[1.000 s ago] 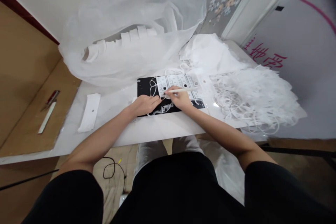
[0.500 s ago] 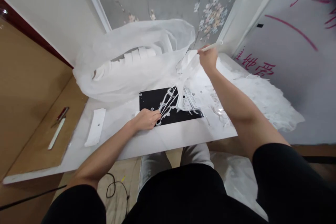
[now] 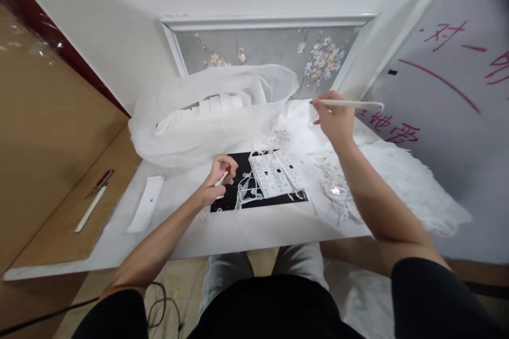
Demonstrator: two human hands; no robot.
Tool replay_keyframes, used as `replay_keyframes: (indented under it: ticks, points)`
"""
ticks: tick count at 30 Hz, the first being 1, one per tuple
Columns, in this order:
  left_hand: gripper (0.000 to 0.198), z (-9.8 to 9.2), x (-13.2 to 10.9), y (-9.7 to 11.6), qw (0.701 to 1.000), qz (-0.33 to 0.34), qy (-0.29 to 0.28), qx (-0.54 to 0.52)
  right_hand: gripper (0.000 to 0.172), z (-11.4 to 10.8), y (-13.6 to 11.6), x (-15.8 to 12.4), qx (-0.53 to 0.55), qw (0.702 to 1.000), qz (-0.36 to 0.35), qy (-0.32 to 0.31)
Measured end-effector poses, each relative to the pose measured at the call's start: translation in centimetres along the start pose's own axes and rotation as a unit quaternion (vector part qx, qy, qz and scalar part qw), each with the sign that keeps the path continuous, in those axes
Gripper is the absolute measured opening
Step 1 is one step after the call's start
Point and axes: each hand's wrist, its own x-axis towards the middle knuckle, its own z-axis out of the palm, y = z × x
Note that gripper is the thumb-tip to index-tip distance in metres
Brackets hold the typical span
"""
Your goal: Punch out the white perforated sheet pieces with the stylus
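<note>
The left hand pinches a small white strip above the black mat near the table's front edge. The right hand, raised toward the back right, grips a white stylus-like tool. The die-cut white sheet lies on the mat; its loose offcuts could snag and drag it askew.

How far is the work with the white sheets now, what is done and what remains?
Done, it seems: a large pile of scraps lies at the right. In hand: the right hand holds a thin white stick above the table; the left hand pinches a small white piece over the black mat. Left: a punched sheet lies on the mat, and the bag holds more strips.
</note>
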Motion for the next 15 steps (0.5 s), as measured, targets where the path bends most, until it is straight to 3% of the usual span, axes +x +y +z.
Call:
replay_keyframes:
  ticks: [3,7,11,15]
  points:
    - [0.053,0.0,2.1,2.2,0.996,0.056,0.04,0.063,0.021,2.2,-4.5,-4.5,0.131,0.99,0.058,-0.014]
    - [0.083,-0.2,4.5,5.0,0.974,0.125,0.033,0.187,0.028,4.5,-9.2,-7.9,0.222,0.952,0.124,-0.171]
    - [0.1,-0.5,5.4,5.7,0.964,0.143,0.004,0.225,0.029,5.9,-10.9,-9.4,0.255,0.904,0.154,-0.306]
    - [0.095,-0.5,5.6,4.6,0.965,0.159,-0.037,0.203,0.028,6.5,-10.7,-9.9,0.296,0.873,0.172,-0.347]
